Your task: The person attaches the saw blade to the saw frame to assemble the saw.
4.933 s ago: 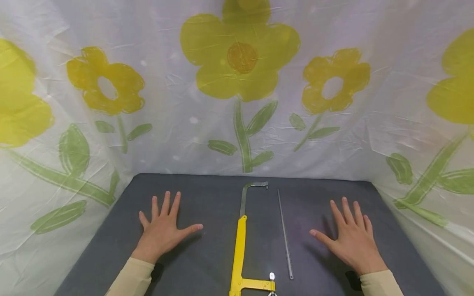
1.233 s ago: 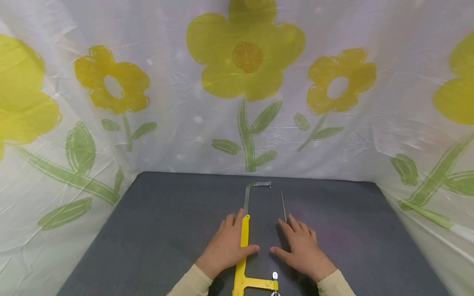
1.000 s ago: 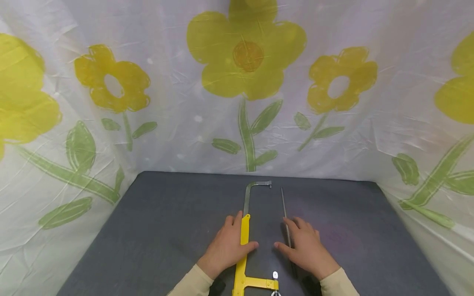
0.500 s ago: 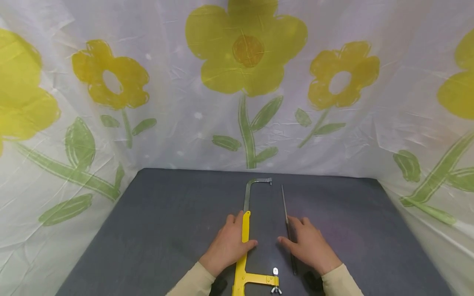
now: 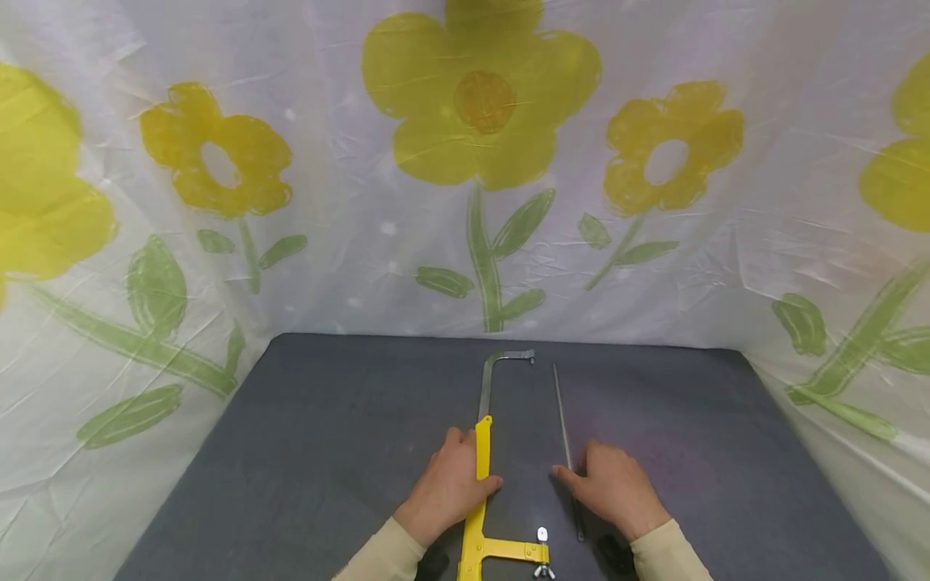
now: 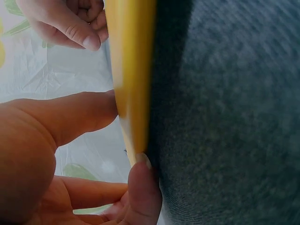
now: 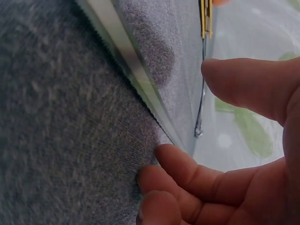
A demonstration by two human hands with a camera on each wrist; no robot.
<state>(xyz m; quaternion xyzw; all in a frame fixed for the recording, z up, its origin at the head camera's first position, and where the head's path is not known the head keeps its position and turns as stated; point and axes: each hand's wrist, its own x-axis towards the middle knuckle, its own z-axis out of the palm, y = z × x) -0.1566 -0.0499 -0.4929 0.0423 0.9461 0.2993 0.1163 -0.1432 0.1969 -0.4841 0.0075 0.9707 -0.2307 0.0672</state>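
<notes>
**Left hand point(image 5: 445, 491) gripped a yellow saw frame point(image 5: 483, 456); right hand point(image 5: 617, 488) curved over a thin blade point(image 5: 563, 424)**

From the head, the saw frame lay on the dark table point(image 5: 349, 420), its long side running away from the person and its bare metal far end bent to the right. At the near end a short yellow arm point(image 5: 514, 550) reached right to a wing nut point(image 5: 543, 572). The left hand had hold of the long side, thumb across the top and fingers on the outer side. The thin blade lay right of the frame, apart from it and slightly slanted. The right hand was over its nearer half, fingers bent. A white sheet point(image 5: 327, 266) printed with yellow flowers hung behind and beside the table.

From the left wrist, the yellow bar ran close and blurred. The thumb met one face and a fingertip pressed its lower edge, the grip closed firmly around it. Part of the right hand showed at the top.

From the right wrist, the blade's toothed edge ran down towards the fingertips. The thumb stood well apart from the loosely bent fingers, leaving a wide gap; nothing was pinched there. Whether a fingertip touched the blade could not be told.
</notes>
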